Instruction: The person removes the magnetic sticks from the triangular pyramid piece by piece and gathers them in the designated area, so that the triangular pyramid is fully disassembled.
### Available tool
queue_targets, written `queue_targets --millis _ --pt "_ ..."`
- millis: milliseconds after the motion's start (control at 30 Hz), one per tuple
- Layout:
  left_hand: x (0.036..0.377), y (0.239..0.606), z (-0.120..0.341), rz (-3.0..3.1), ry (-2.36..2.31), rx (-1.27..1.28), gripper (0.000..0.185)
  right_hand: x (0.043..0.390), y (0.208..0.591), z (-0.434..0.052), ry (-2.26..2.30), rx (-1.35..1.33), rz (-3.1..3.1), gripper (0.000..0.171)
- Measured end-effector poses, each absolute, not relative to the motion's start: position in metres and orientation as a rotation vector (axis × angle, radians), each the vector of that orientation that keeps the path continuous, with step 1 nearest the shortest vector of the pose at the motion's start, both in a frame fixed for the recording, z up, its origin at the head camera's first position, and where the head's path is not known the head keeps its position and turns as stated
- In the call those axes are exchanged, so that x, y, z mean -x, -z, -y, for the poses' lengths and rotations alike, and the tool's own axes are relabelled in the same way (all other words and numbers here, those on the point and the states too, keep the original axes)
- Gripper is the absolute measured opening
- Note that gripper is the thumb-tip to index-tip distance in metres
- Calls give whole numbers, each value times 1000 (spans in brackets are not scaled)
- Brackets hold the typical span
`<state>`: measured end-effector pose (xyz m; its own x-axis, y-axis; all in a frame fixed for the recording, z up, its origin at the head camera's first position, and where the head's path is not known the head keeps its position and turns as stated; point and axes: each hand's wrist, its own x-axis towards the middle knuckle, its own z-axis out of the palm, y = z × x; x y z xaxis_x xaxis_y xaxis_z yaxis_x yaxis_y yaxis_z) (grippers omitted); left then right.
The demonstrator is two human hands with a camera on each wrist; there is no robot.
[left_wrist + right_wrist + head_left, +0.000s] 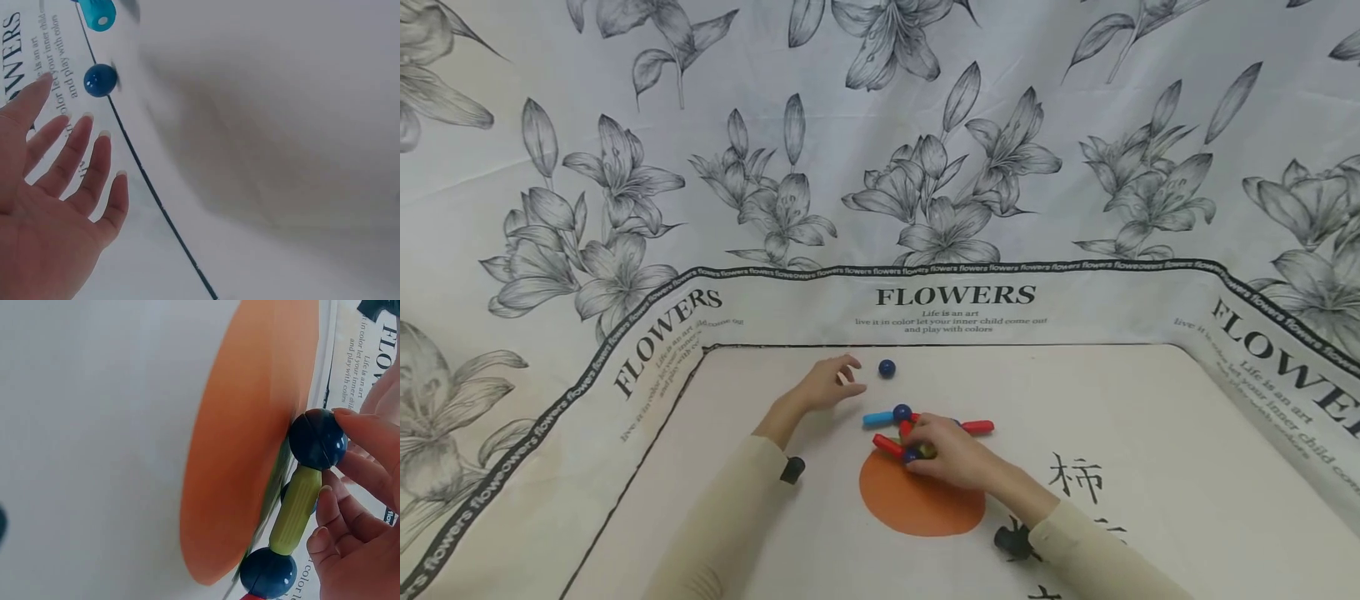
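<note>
My right hand (951, 450) pinches a blue ball (317, 439) at one end of a yellow-green rod (295, 509). Another blue ball (269, 572) sits at that rod's other end. These belong to a cluster of toy building rods and balls, with a red rod (888, 446) sticking out on the near left, a light blue rod (877, 419) and another red rod (977, 427). Part of the cluster is hidden under the right hand. To its left, my left hand (827, 383) is held with fingers spread and nothing in them, beside a loose blue ball (887, 368) and apart from it.
A cream cloth (1120, 400) covers the table, printed with an orange circle (921, 500) and dark characters (1077, 477). Behind rises a white sheet with grey lilies (947, 225). A black line (940, 345) marks the far edge of the cloth's printed area.
</note>
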<state>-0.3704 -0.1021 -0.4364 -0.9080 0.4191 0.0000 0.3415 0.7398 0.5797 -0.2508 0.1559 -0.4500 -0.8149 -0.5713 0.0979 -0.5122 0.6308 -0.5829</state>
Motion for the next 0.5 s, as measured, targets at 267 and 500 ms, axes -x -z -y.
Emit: queue_targets --millis 267,500 --pt "338 433 111 -2785 -833 -769 35 252 452 -161 959 922 -2733 18" --pt "313 433 106 -2675 -835 -857 34 253 452 -163 920 924 -2774 20"
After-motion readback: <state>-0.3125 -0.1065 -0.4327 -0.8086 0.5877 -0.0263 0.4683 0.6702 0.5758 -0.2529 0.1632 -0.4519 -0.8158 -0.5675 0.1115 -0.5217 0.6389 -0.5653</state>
